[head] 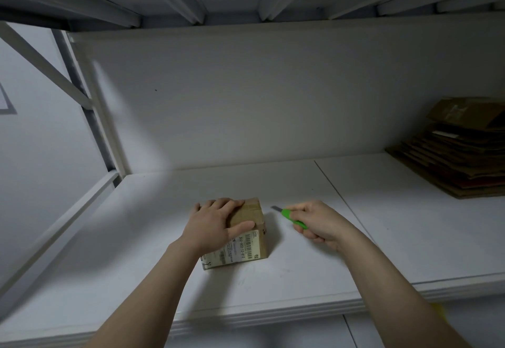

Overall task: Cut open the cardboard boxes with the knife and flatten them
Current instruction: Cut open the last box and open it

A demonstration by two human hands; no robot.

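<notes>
While the left hand [216, 224] lies flat on a small taped brown cardboard box [246, 234], the right hand [318, 223] beside it grips a green-handled utility knife [292, 218].

The shelf [136, 238] is bare left of the box [250, 211] and from the knife [293, 218] to the cardboard stack [459, 162] far right; a back panel [246, 102] closes the rear.

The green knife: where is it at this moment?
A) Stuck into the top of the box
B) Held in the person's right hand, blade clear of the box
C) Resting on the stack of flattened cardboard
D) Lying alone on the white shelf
B: the right hand grips the green knife, whose blade points toward the cardboard box without touching it, while the left hand rests on the box.
</notes>
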